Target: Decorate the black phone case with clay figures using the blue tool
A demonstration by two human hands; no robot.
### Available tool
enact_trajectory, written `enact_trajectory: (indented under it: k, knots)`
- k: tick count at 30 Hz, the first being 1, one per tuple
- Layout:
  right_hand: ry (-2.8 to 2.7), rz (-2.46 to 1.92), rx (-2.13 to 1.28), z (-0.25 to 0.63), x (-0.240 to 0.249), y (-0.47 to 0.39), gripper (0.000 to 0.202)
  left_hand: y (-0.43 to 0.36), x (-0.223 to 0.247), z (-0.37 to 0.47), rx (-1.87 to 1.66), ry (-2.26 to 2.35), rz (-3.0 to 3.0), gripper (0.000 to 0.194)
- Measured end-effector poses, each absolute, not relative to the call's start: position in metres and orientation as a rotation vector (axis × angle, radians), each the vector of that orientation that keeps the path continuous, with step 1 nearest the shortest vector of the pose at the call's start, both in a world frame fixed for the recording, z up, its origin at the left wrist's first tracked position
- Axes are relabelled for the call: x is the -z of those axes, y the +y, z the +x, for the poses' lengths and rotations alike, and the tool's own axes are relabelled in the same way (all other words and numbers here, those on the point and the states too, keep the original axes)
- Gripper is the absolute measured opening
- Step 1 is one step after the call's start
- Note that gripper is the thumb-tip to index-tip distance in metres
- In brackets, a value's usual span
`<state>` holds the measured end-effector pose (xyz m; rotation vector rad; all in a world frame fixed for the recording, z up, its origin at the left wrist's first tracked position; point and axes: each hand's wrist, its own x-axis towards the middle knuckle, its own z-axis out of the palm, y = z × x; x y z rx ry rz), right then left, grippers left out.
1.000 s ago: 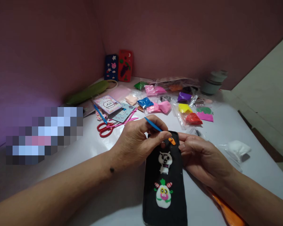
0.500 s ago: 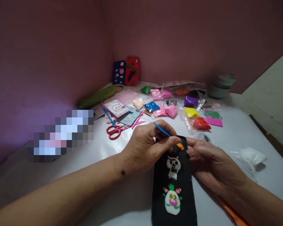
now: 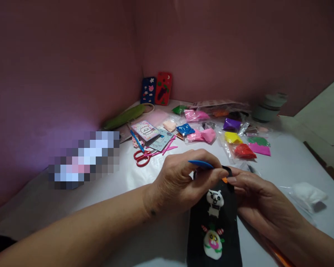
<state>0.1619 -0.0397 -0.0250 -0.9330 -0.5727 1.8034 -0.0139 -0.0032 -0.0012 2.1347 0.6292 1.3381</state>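
My left hand (image 3: 187, 180) pinches a slim blue tool (image 3: 200, 163) over the top of a black case (image 3: 196, 230). Its fingertips are close to a small orange piece (image 3: 225, 180), which they partly cover. My right hand (image 3: 258, 196) holds the case by its upper right edge, thumb beside the orange piece. Lower on the case are a white figure with a black-lined face (image 3: 215, 200) and a white figure (image 3: 213, 246) with pink, yellow and green parts and striped horns.
Red scissors (image 3: 141, 158), cards (image 3: 144, 131) and a blue pen-like tool (image 3: 137, 141) lie beyond my left hand. Bags of coloured clay (image 3: 232, 138) spread behind the case. A white bag (image 3: 308, 194) is at right; blue (image 3: 148, 90) and red (image 3: 163, 89) cases lean on the wall.
The view has shifted, so things appear further right and slightly lower. The blue tool lies flatter, and my left fingers now cover more of the orange piece.
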Motion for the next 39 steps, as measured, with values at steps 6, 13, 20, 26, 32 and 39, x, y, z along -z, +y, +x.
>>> enact_trajectory:
  k: [6, 13, 20, 26, 32, 39]
  knots:
    - [-0.582, -0.979, -1.752, 0.1604, 0.0246, -0.0387, 0.012, 0.0002, 0.0, -0.0135, -1.389, 0.846, 2.134, 0.006]
    - [-0.605, -0.966, -1.752, 0.1605, 0.025, -0.0383, 0.013, 0.0047, 0.0025, -0.0141, -1.289, 0.798, 2.301, 0.005]
    - [-0.578, -1.002, -1.728, 0.1614, 0.0279, -0.0388, 0.011, 0.003, 0.0055, -0.0123, -1.269, 0.814, 2.331, 0.006]
    - [-0.566, -0.995, -1.73, 0.1603, 0.0281, -0.0389, 0.009, 0.0028, 0.0068, -0.0108, -1.251, 0.795, 2.322, 0.006]
    - [-0.59, -1.0, -1.725, 0.1603, 0.0274, -0.0384, 0.009, 0.003, 0.0068, -0.0109, -1.24, 0.765, 2.305, 0.007]
    - [-0.592, -1.001, -1.71, 0.16, 0.0276, -0.0386, 0.011, 0.0018, 0.0075, -0.0116, -1.222, 0.732, 2.338, 0.007]
